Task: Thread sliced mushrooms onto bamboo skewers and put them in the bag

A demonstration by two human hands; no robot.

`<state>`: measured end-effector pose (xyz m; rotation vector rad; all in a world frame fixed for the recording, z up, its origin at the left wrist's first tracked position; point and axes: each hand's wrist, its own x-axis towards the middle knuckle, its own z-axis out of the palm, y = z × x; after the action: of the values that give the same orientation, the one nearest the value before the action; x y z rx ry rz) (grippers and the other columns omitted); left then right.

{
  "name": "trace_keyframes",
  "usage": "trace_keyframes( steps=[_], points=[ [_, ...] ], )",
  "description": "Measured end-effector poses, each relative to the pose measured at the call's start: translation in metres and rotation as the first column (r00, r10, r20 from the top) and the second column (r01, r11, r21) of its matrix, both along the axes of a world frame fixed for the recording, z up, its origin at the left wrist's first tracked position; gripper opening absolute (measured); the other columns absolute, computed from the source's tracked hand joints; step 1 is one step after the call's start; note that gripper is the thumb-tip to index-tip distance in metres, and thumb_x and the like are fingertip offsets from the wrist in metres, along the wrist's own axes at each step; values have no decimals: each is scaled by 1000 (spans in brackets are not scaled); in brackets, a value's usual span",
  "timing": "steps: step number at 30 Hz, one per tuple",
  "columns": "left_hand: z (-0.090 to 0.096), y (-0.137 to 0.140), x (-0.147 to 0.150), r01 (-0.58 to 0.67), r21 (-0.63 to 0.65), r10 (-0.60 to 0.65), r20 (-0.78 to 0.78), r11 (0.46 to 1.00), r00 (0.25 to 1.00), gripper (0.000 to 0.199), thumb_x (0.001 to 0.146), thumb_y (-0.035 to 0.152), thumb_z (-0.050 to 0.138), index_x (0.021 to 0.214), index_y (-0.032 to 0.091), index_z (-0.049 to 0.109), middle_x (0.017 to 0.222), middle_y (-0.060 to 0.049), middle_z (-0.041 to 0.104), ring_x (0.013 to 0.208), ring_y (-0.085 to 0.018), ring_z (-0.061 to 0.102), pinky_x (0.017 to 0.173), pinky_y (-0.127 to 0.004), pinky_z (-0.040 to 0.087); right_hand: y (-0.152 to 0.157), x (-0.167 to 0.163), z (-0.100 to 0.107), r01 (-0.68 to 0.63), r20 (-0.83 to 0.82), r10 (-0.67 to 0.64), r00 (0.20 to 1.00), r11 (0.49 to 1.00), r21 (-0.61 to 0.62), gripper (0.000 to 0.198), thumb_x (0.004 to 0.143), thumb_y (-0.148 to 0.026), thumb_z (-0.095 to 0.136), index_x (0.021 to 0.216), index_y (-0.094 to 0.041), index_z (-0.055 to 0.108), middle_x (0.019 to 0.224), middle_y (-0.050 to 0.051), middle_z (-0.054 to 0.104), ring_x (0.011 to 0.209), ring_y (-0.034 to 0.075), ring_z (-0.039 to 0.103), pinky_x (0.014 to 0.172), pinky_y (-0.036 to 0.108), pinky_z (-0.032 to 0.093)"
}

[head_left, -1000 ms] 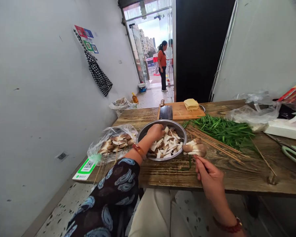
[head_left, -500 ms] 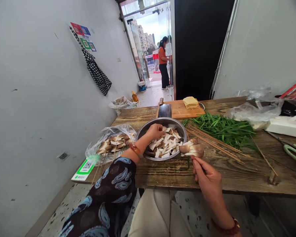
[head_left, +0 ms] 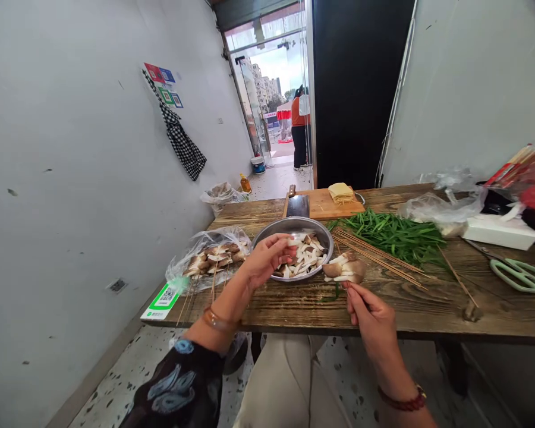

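Head view: left hand [head_left: 267, 257] now lifted back out of the steel bowl [head_left: 267, 235], pinching one white mushroom slice [head_left: 293, 242] between thumb and fingertips; half a second ago was down among the slices. Reads as pick done, slice travelling toward the skewer. Right hand [head_left: 370, 312] closed narrow on the bare end of a bamboo skewer [head_left: 344, 286], already loaded with several slices [head_left: 345, 267], held just off the bowl's right rim over the bench [head_left: 383, 309]. Barely shifted across the frames.

Rest:
- bowl: thin metal, round, shallow, part full of cut mushroom pieces [head_left: 310, 258], white flesh and brown caps
- left of bowl: crinkled clear plastic bag [head_left: 211, 258] with finished mushroom skewers, sticks poking over bench edge
- right of bowl: loose spare skewers [head_left: 383, 258], thin and straight, lying beside a heap of flat green chives [head_left: 395, 233]
- far edge: wooden cutting board [head_left: 325, 205] with cleaver [head_left: 298, 204] and a stack of pale yellow tofu sheets [head_left: 341, 191]
- far right: green-handled scissors [head_left: 521, 276], white box [head_left: 499, 230], more plastic bags [head_left: 443, 205]
- bench top: rough, dark-grained planks
- another person [head_left: 299, 128] standing in the doorway, well apart.
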<state>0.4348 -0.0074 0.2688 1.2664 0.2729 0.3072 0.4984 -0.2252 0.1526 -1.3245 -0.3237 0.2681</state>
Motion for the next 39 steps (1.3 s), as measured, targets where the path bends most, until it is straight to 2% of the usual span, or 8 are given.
trace_keyframes(
  steps=[3, 7, 12, 16, 22, 26, 32, 39],
  points=[
    [-4, -17, -23, -65, -108, 69, 27, 992, 997, 32, 72, 37, 74, 89, 12, 66, 83, -8, 70, 68, -11, 64, 59, -18, 50, -9, -17, 0, -50, -18, 51, 999, 998, 33, 38, 80, -43, 65, 100, -12, 74, 54, -4, 52, 40, 7, 43, 38, 19, 35],
    [-10, -36, -41, -145, -180, 149, 11, 973, 989, 25, 64, 25, 80, 81, 12, 67, 69, -3, 65, 61, -7, 59, 54, -14, 46, -18, -42, 3, -88, -28, 88, 996, 996, -1, 34, 79, -42, 67, 97, -14, 75, 53, -4, 54, 39, 7, 44, 36, 18, 35],
    [-15, -49, -60, -173, -123, 177, 23, 977, 984, 35, 63, 24, 80, 94, 13, 68, 77, -2, 63, 58, -5, 54, 43, -12, 32, -23, -65, 11, -152, 71, 156, 985, 987, -58, 30, 78, -41, 66, 92, -16, 77, 52, -3, 55, 38, 8, 45, 36, 19, 38],
    [-25, -52, -78, -199, -62, 200, 11, 978, 980, 30, 64, 27, 80, 88, 13, 68, 63, 2, 56, 51, -3, 45, 39, -14, 20, -24, -83, 10, -195, 104, 209, 972, 972, -128, 27, 80, -40, 65, 89, -19, 78, 52, -2, 57, 38, 8, 46, 36, 18, 39],
    [-35, -54, -106, -189, -106, 192, 18, 976, 981, 31, 67, 30, 78, 92, 13, 70, 72, -3, 65, 59, -6, 51, 53, -18, 36, -22, -103, 4, -229, 139, 260, 956, 951, -207, 24, 79, -38, 66, 90, -20, 79, 56, -1, 60, 38, 8, 47, 36, 19, 40],
    [-38, -51, -122, -222, -146, 233, 65, 964, 970, 32, 74, 39, 71, 90, 12, 73, 84, -9, 68, 76, -13, 58, 60, -21, 40, -14, -107, 3, -241, 177, 298, 938, 928, -284, 26, 81, -38, 65, 94, -20, 78, 54, -2, 59, 38, 8, 47, 38, 20, 42],
    [-45, -38, -139, -372, -45, 374, 72, 927, 925, 35, 66, 26, 78, 100, 18, 69, 96, -6, 70, 81, -13, 59, 66, -22, 43, -5, -116, 6, -231, 222, 327, 919, 900, -369, 24, 80, -38, 65, 91, -23, 79, 54, -1, 59, 39, 9, 49, 38, 20, 43],
    [-47, -32, -148, -385, 33, 382, 74, 922, 921, 22, 67, 26, 76, 86, 15, 73, 83, -4, 70, 72, -12, 57, 66, -22, 42, 3, -121, 12, -209, 310, 344, 886, 895, -395, 24, 77, -40, 66, 88, -25, 80, 51, 0, 61, 40, 13, 53, 35, 21, 43]
  ],
)
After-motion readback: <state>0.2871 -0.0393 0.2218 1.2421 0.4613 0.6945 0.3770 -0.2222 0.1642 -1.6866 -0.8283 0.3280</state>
